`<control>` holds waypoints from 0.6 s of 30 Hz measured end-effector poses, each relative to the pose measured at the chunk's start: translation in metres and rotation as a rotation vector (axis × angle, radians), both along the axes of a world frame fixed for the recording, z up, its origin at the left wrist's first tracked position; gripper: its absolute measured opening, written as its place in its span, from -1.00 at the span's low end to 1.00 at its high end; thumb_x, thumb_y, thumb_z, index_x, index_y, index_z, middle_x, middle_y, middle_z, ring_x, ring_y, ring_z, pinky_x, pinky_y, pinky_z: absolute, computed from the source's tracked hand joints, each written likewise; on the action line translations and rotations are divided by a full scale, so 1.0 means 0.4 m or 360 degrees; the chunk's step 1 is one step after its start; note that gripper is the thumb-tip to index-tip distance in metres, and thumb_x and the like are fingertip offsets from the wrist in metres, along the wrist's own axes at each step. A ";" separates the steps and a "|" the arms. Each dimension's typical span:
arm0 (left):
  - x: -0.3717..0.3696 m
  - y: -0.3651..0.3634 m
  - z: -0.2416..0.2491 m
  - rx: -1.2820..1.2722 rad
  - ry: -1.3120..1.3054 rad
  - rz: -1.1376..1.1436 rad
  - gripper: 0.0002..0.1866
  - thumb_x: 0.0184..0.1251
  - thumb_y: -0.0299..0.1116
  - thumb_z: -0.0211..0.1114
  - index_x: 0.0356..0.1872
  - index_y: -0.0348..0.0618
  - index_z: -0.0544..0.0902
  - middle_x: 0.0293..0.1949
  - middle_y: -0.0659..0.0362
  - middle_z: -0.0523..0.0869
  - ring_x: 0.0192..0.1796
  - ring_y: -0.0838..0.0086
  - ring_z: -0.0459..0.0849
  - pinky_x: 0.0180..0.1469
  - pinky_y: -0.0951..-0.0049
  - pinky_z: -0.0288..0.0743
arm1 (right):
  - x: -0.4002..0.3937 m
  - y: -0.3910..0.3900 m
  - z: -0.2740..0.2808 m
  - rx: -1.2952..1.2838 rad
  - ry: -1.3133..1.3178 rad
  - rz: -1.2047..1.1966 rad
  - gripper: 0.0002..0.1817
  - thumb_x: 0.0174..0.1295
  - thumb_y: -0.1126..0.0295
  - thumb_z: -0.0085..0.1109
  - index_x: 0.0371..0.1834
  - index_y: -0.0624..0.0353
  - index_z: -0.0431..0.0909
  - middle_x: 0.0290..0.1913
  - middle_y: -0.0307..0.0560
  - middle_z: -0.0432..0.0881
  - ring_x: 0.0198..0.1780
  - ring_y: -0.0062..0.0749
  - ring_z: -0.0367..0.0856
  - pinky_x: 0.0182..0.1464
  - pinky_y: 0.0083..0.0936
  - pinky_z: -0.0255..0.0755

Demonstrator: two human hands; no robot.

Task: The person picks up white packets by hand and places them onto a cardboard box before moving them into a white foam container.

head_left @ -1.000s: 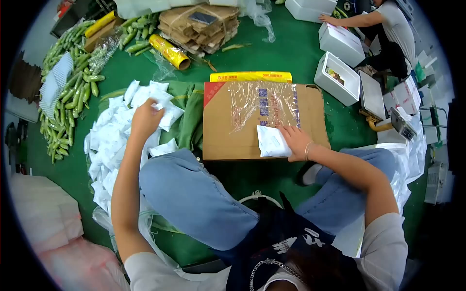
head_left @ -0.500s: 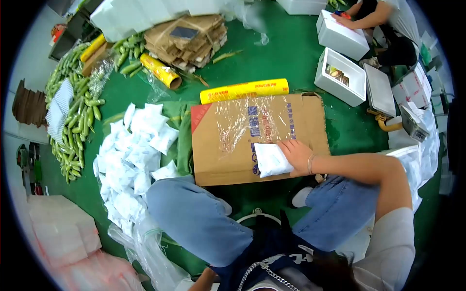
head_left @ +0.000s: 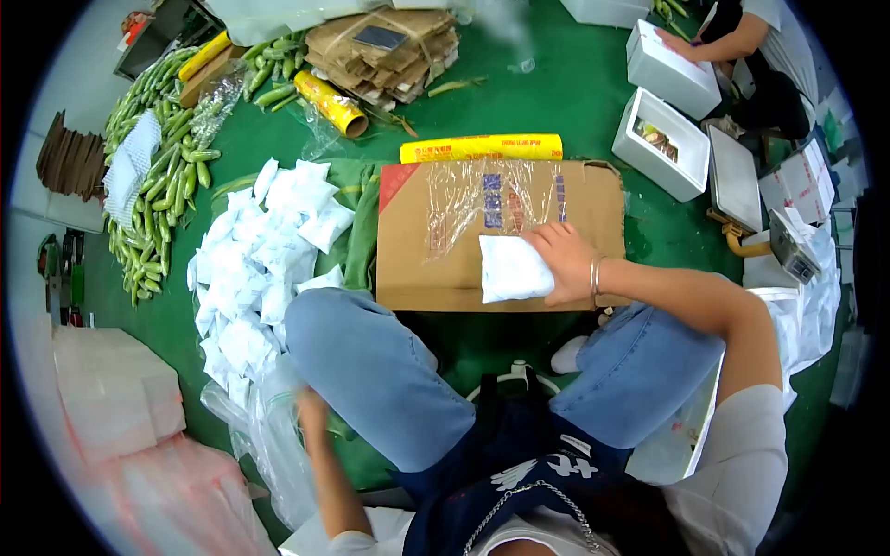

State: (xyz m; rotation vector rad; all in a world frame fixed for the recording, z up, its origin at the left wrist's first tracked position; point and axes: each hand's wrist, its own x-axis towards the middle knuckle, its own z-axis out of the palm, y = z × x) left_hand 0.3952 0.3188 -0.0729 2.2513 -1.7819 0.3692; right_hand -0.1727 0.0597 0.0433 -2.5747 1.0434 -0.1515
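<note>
A white pillow-shaped packet (head_left: 514,269), which looks like an ice pack, lies on the cardboard box (head_left: 426,283) before my knees. My right hand (head_left: 565,263) grips its right edge, thumb toward me and fingers over the far corner. To the left is a big heap of similar white packets (head_left: 269,241). My left hand (head_left: 311,406) hangs low beside my left knee, near a clear plastic bag (head_left: 278,454). It is smeared by motion, so its fingers cannot be made out.
A yellow roll (head_left: 482,148) lies behind the box. Long green vegetables (head_left: 158,204) are piled at far left, near flattened cartons (head_left: 380,56). White foam boxes (head_left: 663,144) and a scale (head_left: 735,176) stand at right, where another person (head_left: 742,42) works.
My left hand has come into view at lower left, beside the plastic bag. My right hand and its packet have shifted slightly left on the box. The whole view has tilted.
</note>
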 end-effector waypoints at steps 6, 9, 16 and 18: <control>-0.400 -0.597 0.645 0.0046 0.1215 -0.0537 -0.77 0.33 -0.32 0.20 -0.34 -0.36 0.58 -0.45 0.09 0.63 -0.39 0.45 0.57 -0.31 0.41 0.45 | 0.057 -0.073 0.038 -0.0318 -0.0370 -0.0768 0.03 -0.41 0.13 0.46 0.26 0.25 0.23 0.03 0.15 0.39 0.12 0.04 0.34 0.22 -0.14 0.21; -0.547 -0.771 0.477 0.1163 0.0602 -0.0787 -0.46 0.24 0.06 0.24 -0.12 -0.33 0.62 -0.22 -0.14 0.71 -0.18 0.13 0.69 -0.12 0.23 0.52 | 0.097 -0.110 -0.031 -0.0350 -0.0378 -0.1084 0.04 -0.41 0.10 0.48 0.26 0.23 0.23 0.06 0.12 0.40 0.14 0.01 0.34 0.23 -0.12 0.20; -0.624 -0.747 0.099 0.1257 0.0432 -0.0701 -0.36 0.22 0.13 0.24 0.03 -0.32 0.57 -0.09 -0.21 0.67 -0.04 0.04 0.68 0.00 0.19 0.52 | 0.147 -0.126 -0.129 -0.0270 -0.0132 -0.1124 0.15 -0.40 0.06 0.56 0.34 0.27 0.15 0.15 0.10 0.38 0.22 -0.03 0.30 0.28 -0.17 0.18; -0.586 -0.759 0.084 0.1448 0.1122 -0.0395 -0.52 0.27 -0.02 0.24 -0.15 -0.35 0.62 -0.30 -0.08 0.71 -0.29 0.19 0.70 -0.22 0.28 0.54 | 0.158 -0.154 -0.154 -0.0249 -0.0103 -0.1133 0.15 -0.39 0.07 0.55 0.34 0.28 0.14 0.17 0.11 0.37 0.22 -0.03 0.30 0.28 -0.17 0.18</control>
